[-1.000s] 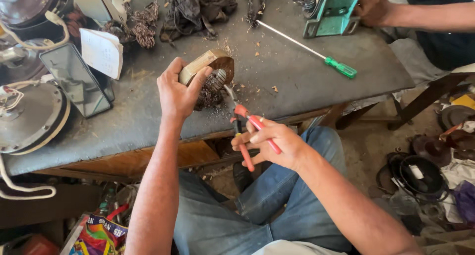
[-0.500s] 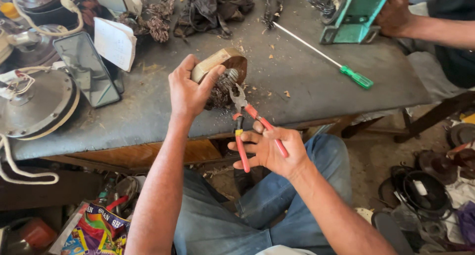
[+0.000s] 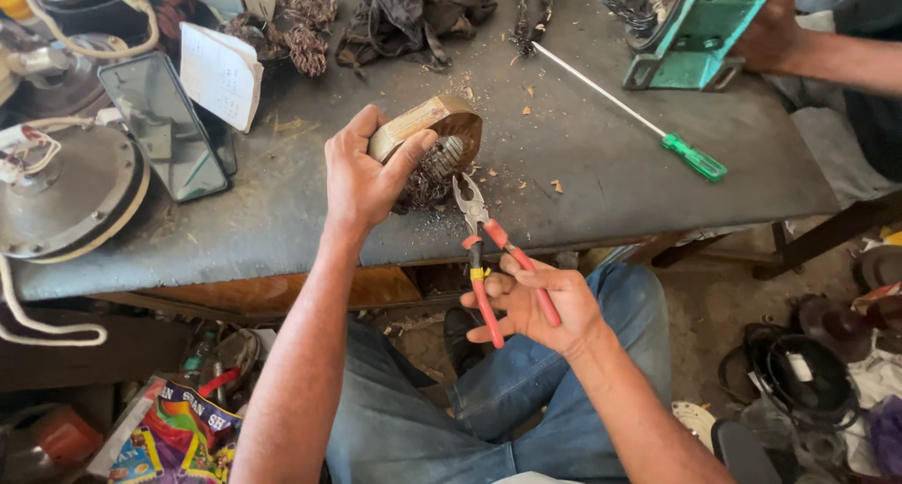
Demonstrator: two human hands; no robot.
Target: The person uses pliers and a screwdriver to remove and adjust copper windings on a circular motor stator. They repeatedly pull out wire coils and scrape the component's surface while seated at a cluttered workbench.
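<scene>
My left hand [image 3: 362, 169] grips a round motor stator [image 3: 434, 136] with a tan outer ring and tangled dark copper winding, held on edge against the grey workbench [image 3: 601, 188]. My right hand [image 3: 536, 301] holds red-handled pliers [image 3: 489, 249] below the bench edge. The plier jaws stand apart and point up at the winding, just beneath it. Wire scraps lie on the bench under the stator.
A green-handled screwdriver [image 3: 695, 157] lies to the right. Another person's hand [image 3: 770, 33] rests on a teal metal device [image 3: 700, 28] at the back right. A fan motor housing [image 3: 70, 188], a dark mirror [image 3: 164, 127], a paper pad [image 3: 221, 70] and wire clumps [image 3: 413, 9] crowd the left and back.
My right hand drew the pliers slightly down and away from the winding, with the jaws opening. My left hand keeps its grip on the stator.
</scene>
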